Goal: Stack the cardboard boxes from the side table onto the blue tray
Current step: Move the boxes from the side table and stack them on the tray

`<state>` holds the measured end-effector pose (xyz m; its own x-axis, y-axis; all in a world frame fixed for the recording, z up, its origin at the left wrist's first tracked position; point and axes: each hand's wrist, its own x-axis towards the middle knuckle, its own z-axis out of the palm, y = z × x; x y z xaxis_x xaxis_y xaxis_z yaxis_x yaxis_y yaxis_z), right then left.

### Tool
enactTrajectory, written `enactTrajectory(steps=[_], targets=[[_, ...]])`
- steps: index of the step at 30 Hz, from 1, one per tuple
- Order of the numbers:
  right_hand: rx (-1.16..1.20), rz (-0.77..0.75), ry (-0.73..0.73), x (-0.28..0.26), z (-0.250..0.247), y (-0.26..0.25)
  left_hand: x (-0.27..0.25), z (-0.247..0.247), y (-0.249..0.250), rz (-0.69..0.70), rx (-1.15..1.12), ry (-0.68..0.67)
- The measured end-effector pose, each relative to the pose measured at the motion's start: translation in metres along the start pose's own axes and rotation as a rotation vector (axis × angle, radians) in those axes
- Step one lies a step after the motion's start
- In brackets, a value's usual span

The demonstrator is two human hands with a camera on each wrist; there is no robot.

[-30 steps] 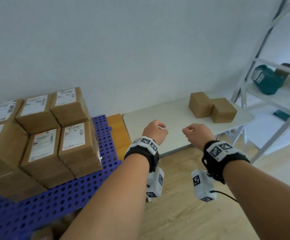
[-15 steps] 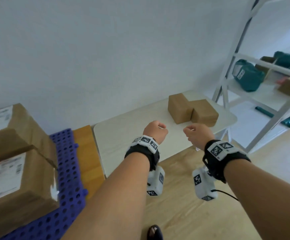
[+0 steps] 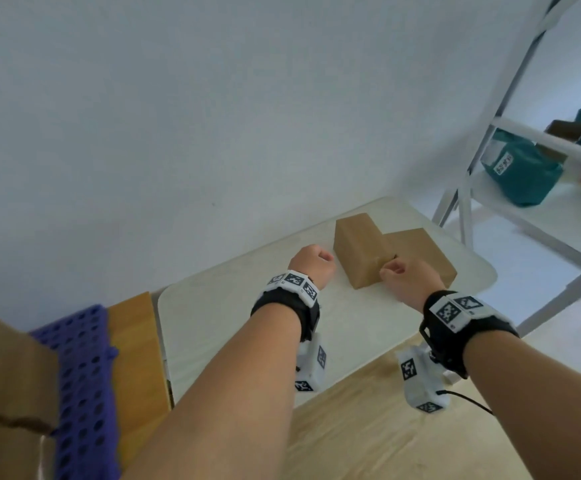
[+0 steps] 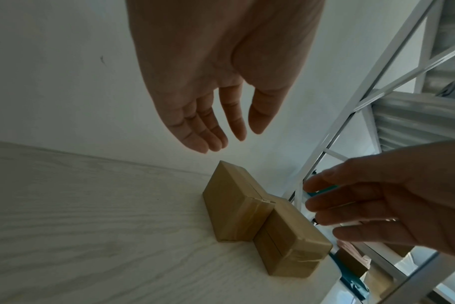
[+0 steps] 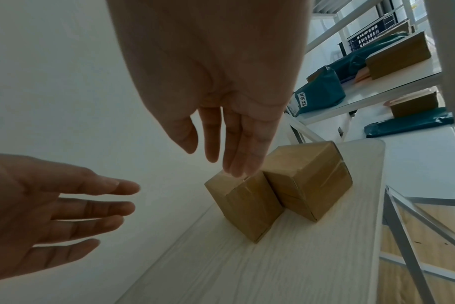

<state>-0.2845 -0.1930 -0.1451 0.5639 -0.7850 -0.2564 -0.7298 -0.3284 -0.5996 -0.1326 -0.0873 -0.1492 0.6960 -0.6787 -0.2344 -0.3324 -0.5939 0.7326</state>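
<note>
Head view: white side table [image 3: 212,327] stands against a plain wall, w/ two cardboard boxes [image 3: 358,258] touching near its far right edge. Left hand [image 4: 208,92] and right hand [image 5: 221,102] hover before them, fingers relaxed, holding nothing. Blue tray [image 3: 81,375] lies left; metal shelf [image 3: 524,143] stands right.

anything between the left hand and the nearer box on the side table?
Nothing. In the left wrist view the left hand hangs open above the nearer box, with only wall and bare side table between; no contact yet.
</note>
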Motion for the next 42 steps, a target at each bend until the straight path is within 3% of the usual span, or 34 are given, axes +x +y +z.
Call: enactTrajectory(steps=[8, 13, 20, 26, 34, 38, 42], targets=[[0.005, -0.009, -0.035, 0.076, -0.020, 0.010, 0.060, 0.023, 0.027, -0.046, -0.025, -0.040], [0.061, -0.074, -0.069, 0.133, -0.041, 0.014, 0.101, 0.041, 0.045, -0.153, -0.054, 0.004], [-0.073, -0.213, -0.222, 0.208, -0.050, 0.022, 0.142, 0.068, 0.049, -0.382, -0.148, 0.051], [-0.091, -0.261, -0.333, 0.234, -0.038, 0.029, 0.155, 0.089, 0.044, -0.566, -0.294, 0.015], [-0.108, -0.279, -0.438, 0.257, -0.022, 0.033, 0.173, 0.104, 0.033, -0.590, -0.273, 0.016], [-0.164, -0.372, -0.485, 0.258, -0.022, 0.033, 0.178, 0.107, 0.024, -0.629, -0.318, -0.013], [-0.393, -0.531, -0.481, 0.259, -0.011, 0.028, 0.182, 0.101, 0.016, -0.634, -0.337, -0.076]])
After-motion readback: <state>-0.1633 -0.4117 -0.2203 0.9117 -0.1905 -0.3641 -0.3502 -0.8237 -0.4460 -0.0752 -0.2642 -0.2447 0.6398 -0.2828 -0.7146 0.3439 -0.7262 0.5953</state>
